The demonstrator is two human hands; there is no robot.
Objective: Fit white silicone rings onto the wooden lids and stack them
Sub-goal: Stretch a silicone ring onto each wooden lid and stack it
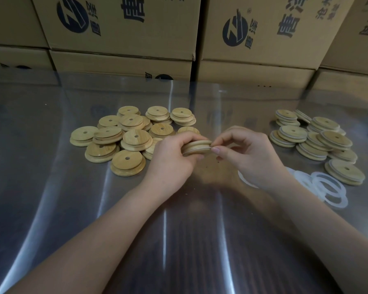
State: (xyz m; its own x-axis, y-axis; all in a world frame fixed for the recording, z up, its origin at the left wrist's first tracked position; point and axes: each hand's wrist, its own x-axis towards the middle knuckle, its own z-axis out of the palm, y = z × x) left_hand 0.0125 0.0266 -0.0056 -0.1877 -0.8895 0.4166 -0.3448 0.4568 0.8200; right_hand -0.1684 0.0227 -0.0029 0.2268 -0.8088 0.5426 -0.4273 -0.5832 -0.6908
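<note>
Held lid (197,147): frame centre, edge-on, long axis left-right, a white ring in its groove.
Left hand (172,158): fingers curled around lid.
Right hand (248,153): fingertips pinching lid's right rim.
Bare lids (128,141): roughly fifteen, centre-left.
Ringed lids (319,141): about a dozen, right.
Loose rings (327,187): about four, lower right.

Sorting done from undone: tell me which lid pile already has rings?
The right pile: white rings edge its lids. The left pile is bare wood.

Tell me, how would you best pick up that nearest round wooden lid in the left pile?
Probably by pinching the rim of the nearest round wooden lid from above: it lies flat at the pile's front edge, its wide base sticking out past the raised centre disc, with bare table in front.
</note>
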